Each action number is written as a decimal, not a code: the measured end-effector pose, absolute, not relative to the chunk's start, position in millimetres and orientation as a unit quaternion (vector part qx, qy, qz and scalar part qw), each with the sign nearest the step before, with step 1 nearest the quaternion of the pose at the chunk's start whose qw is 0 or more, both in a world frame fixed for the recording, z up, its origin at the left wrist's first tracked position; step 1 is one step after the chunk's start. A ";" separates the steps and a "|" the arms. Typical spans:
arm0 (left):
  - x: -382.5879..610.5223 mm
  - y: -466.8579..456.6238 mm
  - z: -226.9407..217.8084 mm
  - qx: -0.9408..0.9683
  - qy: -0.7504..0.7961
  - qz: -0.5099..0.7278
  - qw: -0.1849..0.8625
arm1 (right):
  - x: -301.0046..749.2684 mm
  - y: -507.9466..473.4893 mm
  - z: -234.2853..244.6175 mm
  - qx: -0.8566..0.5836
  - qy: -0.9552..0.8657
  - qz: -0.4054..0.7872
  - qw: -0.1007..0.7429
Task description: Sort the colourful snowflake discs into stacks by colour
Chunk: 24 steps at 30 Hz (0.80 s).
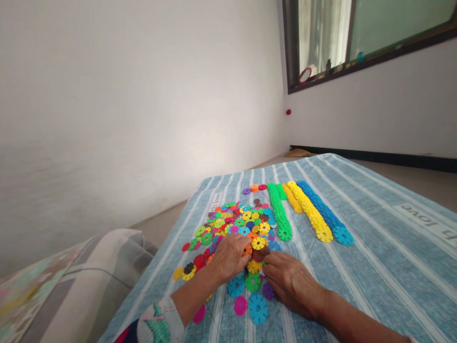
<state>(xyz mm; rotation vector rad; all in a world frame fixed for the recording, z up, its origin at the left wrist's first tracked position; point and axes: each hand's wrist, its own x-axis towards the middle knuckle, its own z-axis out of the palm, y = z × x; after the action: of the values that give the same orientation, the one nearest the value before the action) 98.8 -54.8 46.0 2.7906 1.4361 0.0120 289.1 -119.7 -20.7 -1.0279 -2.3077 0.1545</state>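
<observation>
Many small plastic snowflake discs in mixed colours lie in a loose pile (233, 226) on a blue striped bedsheet (378, 238). My left hand (230, 257) rests palm down on the near part of the pile, fingers curled over an orange disc (247, 249). My right hand (291, 281) lies beside it, fingertips pinched at a dark brown disc (260, 254). A green row (279, 213), a yellow row (310, 212) and a blue row (326, 214) of overlapping discs stretch away on the right. A short orange row (292, 198) lies between green and yellow.
A grey and patterned pillow (82, 281) sits at the left edge of the bed. White walls close in at left and behind, with a dark-framed window (357, 38) at upper right. Loose blue, pink and green discs (252, 300) lie near my wrists.
</observation>
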 end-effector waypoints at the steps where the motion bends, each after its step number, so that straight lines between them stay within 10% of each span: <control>1: 98.3 -53.6 46.8 0.889 0.458 0.006 0.013 | 289.0 -119.8 -20.6 -0.390 -0.869 0.057 0.299; 24: 95.6 -28.6 57.0 0.890 0.453 0.056 0.016 | 287.7 -118.2 -19.5 -0.396 -0.863 0.090 0.302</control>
<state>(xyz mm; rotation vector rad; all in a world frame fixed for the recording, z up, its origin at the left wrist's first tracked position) 95.6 -28.6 57.0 2.7681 1.4077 0.1748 287.7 -118.2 -19.5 -1.0495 -2.2883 0.2396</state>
